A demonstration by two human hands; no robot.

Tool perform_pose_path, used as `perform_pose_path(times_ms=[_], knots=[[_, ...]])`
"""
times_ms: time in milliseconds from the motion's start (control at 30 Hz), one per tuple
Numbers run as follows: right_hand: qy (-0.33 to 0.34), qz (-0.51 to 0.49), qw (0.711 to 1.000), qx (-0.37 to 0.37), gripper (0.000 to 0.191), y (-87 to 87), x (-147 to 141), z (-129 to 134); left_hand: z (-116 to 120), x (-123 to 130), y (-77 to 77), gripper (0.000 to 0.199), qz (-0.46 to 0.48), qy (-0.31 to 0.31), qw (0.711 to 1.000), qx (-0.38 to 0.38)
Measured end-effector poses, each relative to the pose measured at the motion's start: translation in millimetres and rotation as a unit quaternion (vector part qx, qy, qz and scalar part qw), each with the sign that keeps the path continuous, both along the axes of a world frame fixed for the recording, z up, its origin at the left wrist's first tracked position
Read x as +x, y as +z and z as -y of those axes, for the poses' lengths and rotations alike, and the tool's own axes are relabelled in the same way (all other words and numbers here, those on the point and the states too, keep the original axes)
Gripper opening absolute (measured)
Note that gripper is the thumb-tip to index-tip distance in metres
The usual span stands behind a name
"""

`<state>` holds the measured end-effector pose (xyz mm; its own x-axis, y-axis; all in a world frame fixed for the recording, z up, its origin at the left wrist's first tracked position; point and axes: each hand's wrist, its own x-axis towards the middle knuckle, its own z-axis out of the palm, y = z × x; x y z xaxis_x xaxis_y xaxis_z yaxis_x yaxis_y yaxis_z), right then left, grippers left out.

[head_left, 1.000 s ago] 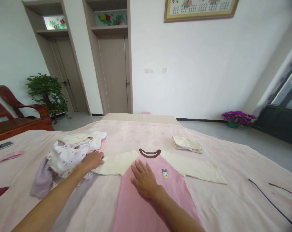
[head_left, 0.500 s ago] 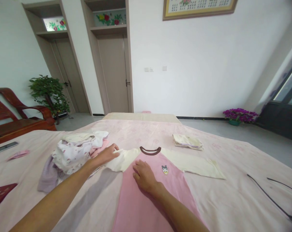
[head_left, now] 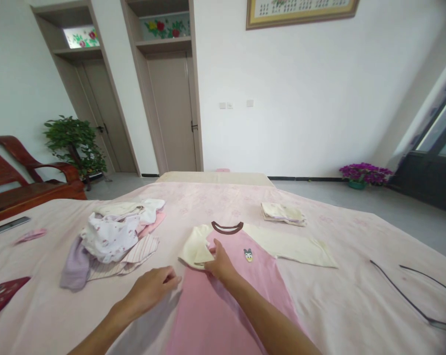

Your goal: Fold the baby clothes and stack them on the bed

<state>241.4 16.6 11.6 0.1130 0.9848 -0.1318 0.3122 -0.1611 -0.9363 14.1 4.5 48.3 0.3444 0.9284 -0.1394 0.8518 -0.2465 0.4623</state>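
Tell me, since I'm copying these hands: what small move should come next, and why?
I'd probably have the right hand lay the folded cream sleeve flat on the pink shirt: that sleeve turns inward and looks rumpled, with the right hand at its end. The other sleeve lies stretched out, and the left hand holds nothing visible.

I have room for my left hand [head_left: 154, 290] along the sheet [head_left: 158, 337] between the clothes pile [head_left: 112, 236] and the shirt [head_left: 208, 315], but rightward the glasses [head_left: 429, 321] obstruct, and folded clothes [head_left: 284, 214] sit beyond the outstretched sleeve [head_left: 300, 248].
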Motion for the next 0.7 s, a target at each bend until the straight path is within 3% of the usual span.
perform_pose_path(times_ms=[133, 267, 367, 433, 533, 700], knots=[[0.031, 0.194, 0.978, 0.071, 0.076, 2.1, 5.7, -11.4, 39.7, 1.5, -14.1, 0.026, -0.037, 0.012, 0.999, 0.001], [0.045, 0.216, 0.973, 0.070, 0.045, 6.1, 16.6, -22.0, 57.6, 11.7, -20.7, 0.020, -0.022, 0.031, 0.999, -0.014], [0.056, 0.212, 0.973, 0.074, 0.038, 6.7, 24.1, -21.2, 48.6, 7.8, -27.0, 0.016, 0.037, 0.051, 0.998, -0.007], [0.066, 0.205, 0.973, 0.082, 0.032, 6.1, 27.3, -16.4, 34.7, 1.2, -33.0, 0.023, 0.148, 0.082, 0.986, -0.014], [0.067, 0.194, 0.973, 0.103, 0.032, 4.2, 29.4, -6.8, 13.4, -6.9, -42.4, 0.046, 0.317, 0.153, 0.935, -0.050], [0.048, 0.176, 0.974, 0.131, 0.036, -0.1, 29.6, 3.1, 2.0, -8.0, -52.1, 0.055, 0.432, 0.205, 0.875, -0.074]])
